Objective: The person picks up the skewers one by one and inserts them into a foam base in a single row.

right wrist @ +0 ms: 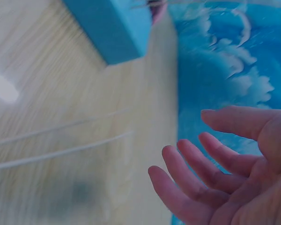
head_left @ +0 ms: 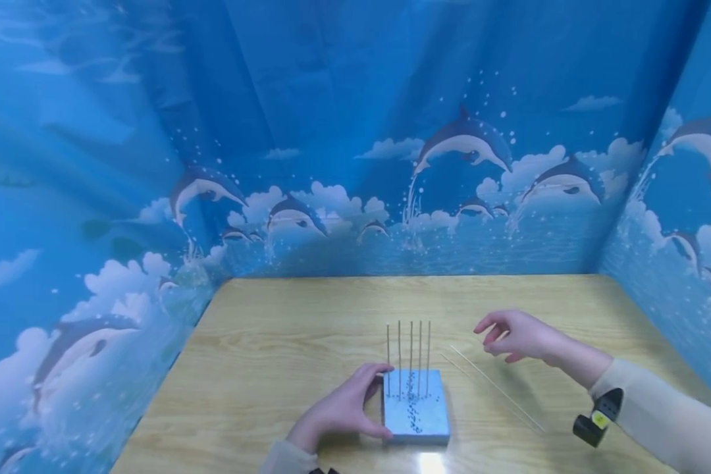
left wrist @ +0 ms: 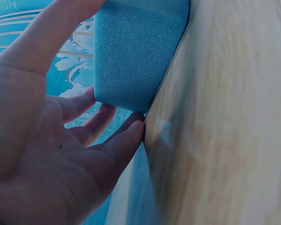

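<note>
A light blue foam block (head_left: 416, 421) lies on the table, its top marked with many small dark holes. Several thin wooden sticks (head_left: 411, 352) stand upright in a row in the block's far part. My left hand (head_left: 346, 405) grips the block from its left side, thumb at the near corner and fingers at the far one. In the left wrist view, the fingers curl by an end of the foam. To the right, my right hand (head_left: 518, 336) hovers over the table with loosely bent fingers, holding nothing. Two loose thin sticks (head_left: 498, 388) lie between that hand and the block.
The wooden table (head_left: 261, 342) extends around the block. Blue curtains (head_left: 343, 131) printed with dolphins and clouds hang behind it and along both sides. A small black device (head_left: 598, 418) is strapped on the right wrist.
</note>
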Tool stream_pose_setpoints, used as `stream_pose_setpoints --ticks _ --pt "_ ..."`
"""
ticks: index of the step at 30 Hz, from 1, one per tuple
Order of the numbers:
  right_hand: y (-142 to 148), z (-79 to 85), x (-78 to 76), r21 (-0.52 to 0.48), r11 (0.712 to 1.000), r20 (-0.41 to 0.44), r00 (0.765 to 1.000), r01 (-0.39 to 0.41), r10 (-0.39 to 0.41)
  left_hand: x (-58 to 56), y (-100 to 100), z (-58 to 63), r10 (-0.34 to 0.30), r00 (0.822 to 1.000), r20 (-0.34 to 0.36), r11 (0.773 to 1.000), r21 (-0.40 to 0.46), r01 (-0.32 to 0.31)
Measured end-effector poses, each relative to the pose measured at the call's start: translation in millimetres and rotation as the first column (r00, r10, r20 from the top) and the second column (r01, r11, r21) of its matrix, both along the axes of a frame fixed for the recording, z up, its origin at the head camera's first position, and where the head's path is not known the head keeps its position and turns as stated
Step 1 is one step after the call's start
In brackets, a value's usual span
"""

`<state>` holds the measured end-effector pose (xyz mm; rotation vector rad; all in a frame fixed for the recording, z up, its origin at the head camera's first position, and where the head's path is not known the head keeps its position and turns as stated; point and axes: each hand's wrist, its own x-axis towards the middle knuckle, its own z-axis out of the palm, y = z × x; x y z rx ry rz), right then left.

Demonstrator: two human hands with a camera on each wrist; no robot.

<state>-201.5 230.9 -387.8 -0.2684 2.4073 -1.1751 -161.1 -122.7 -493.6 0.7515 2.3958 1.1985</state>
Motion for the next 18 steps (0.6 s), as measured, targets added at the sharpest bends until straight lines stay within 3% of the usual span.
stream_pose_setpoints --ticks 12,18 --pt "10 -42.8 -10.7 0.11 0.989 0.097 0.989 0.1 -0.111 -1.9 -3 5.2 -0.003 1.0 0.007 1.0 0.004 0.003" --pt "12 -52.8 -10.1 0.159 0.981 0.135 0.982 0.108 -0.13 0.3 0 1.7 -0.004 0.999 0.043 0.999 0.042 0.002"
